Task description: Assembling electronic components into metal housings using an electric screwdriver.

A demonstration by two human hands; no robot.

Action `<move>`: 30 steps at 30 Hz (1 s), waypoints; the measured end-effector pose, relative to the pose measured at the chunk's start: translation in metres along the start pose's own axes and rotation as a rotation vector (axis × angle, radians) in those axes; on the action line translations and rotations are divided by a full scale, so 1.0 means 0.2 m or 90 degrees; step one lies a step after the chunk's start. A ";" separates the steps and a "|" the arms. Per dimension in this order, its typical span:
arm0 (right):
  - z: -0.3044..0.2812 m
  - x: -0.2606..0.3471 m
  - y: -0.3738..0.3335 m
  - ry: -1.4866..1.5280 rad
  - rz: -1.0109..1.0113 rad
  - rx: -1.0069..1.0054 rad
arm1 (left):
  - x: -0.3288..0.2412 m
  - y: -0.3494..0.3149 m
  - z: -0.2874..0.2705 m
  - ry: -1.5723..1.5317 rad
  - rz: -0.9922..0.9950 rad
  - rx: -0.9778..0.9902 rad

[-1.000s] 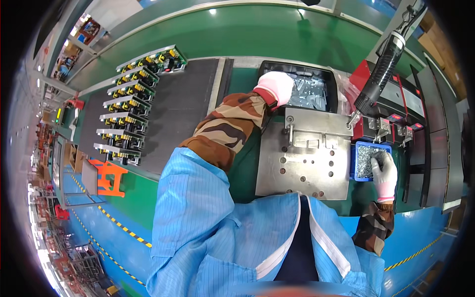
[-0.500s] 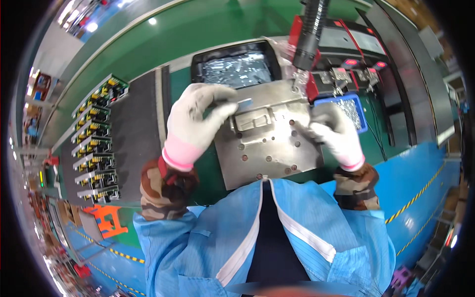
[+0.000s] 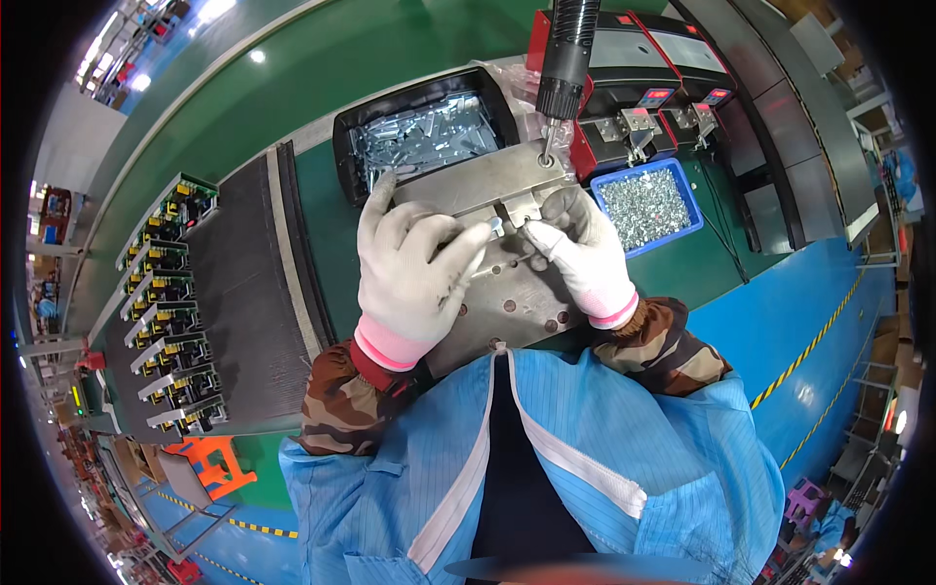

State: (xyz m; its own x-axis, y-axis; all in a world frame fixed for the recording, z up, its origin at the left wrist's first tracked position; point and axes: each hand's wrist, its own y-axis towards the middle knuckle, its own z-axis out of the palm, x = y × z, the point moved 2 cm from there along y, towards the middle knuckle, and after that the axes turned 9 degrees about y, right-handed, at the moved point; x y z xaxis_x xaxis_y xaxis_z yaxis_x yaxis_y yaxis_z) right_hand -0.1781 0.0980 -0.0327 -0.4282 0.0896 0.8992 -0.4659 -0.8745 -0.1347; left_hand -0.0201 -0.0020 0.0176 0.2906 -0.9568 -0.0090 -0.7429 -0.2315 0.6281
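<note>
Along the left of the bench, a row of circuit boards (image 3: 174,322) stands on a dark mat (image 3: 239,292), well apart from the hands. Next comes the black tray (image 3: 341,156), holding loose metal strips (image 3: 429,132). Just below it is the left hand (image 3: 409,263), gloved in white, which a second ago was at this tray; it now lies over the left part of the steel plate (image 3: 487,312), one finger stretched toward the tray's near edge. Its thumb and nearest fingertips are pinched on a small strip (image 3: 496,226), located mid-plate just below the raised bar (image 3: 478,182). Above the bar's right end hangs the driver (image 3: 563,83), pointing down, untouched. To the right, the right hand (image 3: 590,258) has come away from the blue bin (image 3: 663,241) of small metal parts (image 3: 643,208); its thumb and fingers are drawn together beside the strip, but whether anything is held between them cannot be told. Both hands thus meet at one spot, and the work appears to have passed from picking to placing. Behind the bin stand the red units (image 3: 619,97).
</note>
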 end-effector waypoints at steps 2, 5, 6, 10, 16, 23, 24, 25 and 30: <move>0.00 -0.02 0.01 0.028 -0.013 0.005 | 0.00 -0.01 -0.02 -0.003 0.002 0.007; 0.01 -0.05 0.02 0.099 -0.030 0.013 | 0.02 -0.03 -0.02 0.004 0.005 0.011; 0.01 -0.05 0.02 0.142 -0.034 0.015 | 0.02 -0.04 -0.02 0.012 0.007 0.007; 0.02 -0.06 0.02 0.143 -0.052 0.013 | 0.03 -0.05 0.00 0.008 0.005 -0.006; 0.03 -0.06 0.02 0.025 -0.055 -0.043 | 0.06 0.00 0.02 -0.119 -0.071 -0.045; 0.08 0.00 0.00 -0.054 0.039 0.083 | 0.05 0.00 0.05 -0.081 -0.091 0.020; 0.08 0.01 0.02 -0.129 0.036 0.081 | 0.05 -0.01 0.05 -0.087 -0.096 0.024; 0.09 0.04 0.03 -0.204 0.036 0.079 | 0.05 0.00 0.05 -0.090 -0.103 0.029; 0.09 0.09 0.04 -0.205 0.056 0.117 | 0.06 0.00 0.07 -0.076 -0.098 0.038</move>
State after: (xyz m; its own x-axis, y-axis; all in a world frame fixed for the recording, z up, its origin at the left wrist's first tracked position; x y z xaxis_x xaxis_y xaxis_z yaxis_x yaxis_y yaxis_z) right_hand -0.1753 0.0844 -0.0090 -0.1818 -0.1188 0.9761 -0.2794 -0.9455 -0.1671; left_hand -0.0243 -0.0167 0.0072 0.3321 -0.9228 -0.1952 -0.7310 -0.3826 0.5650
